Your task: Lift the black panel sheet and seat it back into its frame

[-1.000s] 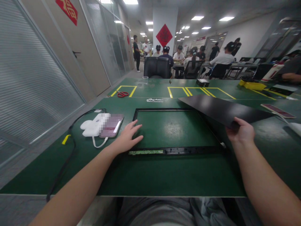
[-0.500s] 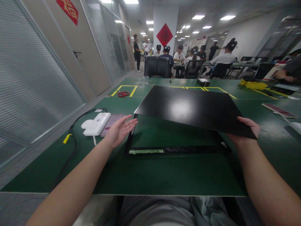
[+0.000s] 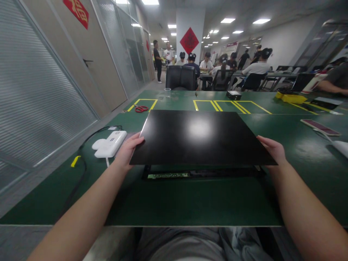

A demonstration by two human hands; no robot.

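I hold a flat black panel (image 3: 201, 141) level between both hands, its glossy top catching a bright patch of light right of its middle. My left hand (image 3: 127, 148) pinches the left edge, thumb laid over the top and fingers going underneath, where I cannot see them. My right hand (image 3: 274, 149) grips the right edge toward its near corner, thumb lying along the rim; the rest of those fingers are hidden below the panel.

The panel is over a black frame (image 3: 223, 174) lying on the green table (image 3: 195, 203). Only the frame's near side shows past the panel's near edge, with a green circuit strip (image 3: 168, 175) along its left half; I cannot tell whether the panel touches the frame farther back.

Just left of my left hand lies a white charger (image 3: 112, 143), and a black cable (image 3: 84, 165) with a yellow tag (image 3: 76, 161) runs along the table's left side. Beyond the panel, red scissors (image 3: 141, 108) lie far left, a clear cup (image 3: 168, 92) stands near the far edge, and a small black box (image 3: 233, 95) sits farther right. A phone (image 3: 320, 127) rests well to the right.
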